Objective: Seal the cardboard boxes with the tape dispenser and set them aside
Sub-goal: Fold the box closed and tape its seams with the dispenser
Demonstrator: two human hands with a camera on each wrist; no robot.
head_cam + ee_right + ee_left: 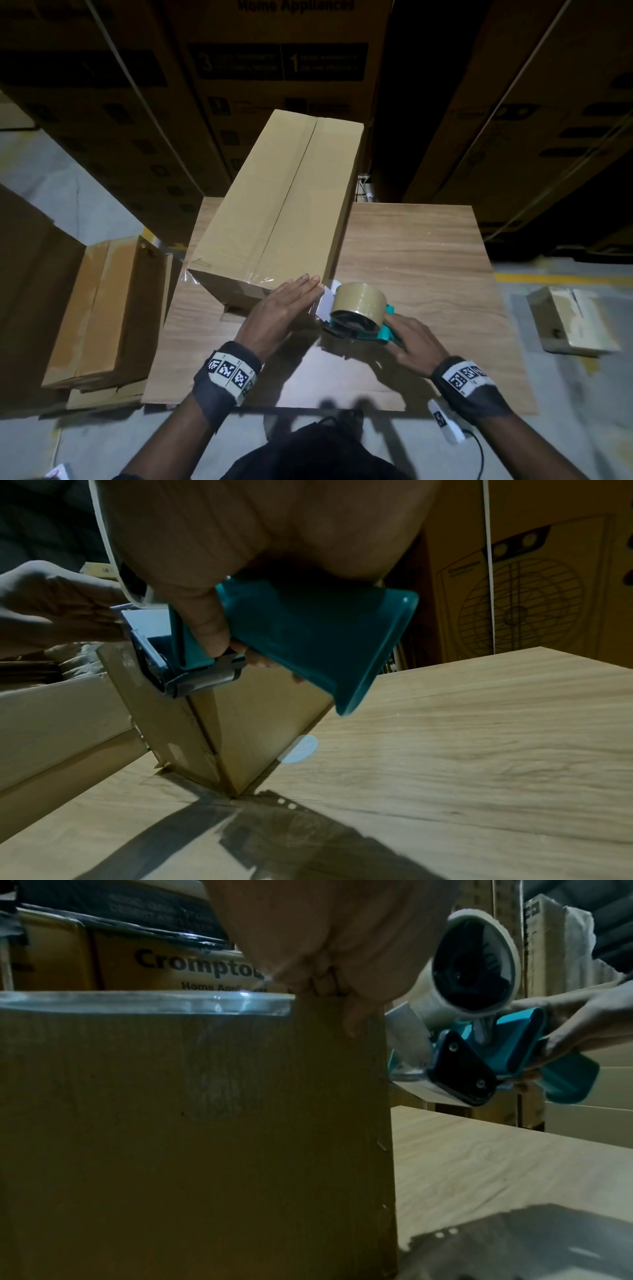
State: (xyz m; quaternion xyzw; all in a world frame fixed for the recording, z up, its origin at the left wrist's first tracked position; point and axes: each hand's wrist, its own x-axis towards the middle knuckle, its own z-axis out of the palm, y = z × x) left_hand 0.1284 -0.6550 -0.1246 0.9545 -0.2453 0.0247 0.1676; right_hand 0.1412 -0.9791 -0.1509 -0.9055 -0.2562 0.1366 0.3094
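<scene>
While your flat left hand steadies the box's near corner, your right hand grips the tape dispenser just right of it, fingers clenched around its handle.

Right hand around teal tape dispenser at cardboard box corner

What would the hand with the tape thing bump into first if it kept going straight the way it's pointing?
Probably the cardboard box: the right hand aims the tape dispenser at its near right corner, beside the left hand.

Box on table; dispenser seemingly touching right.
</scene>
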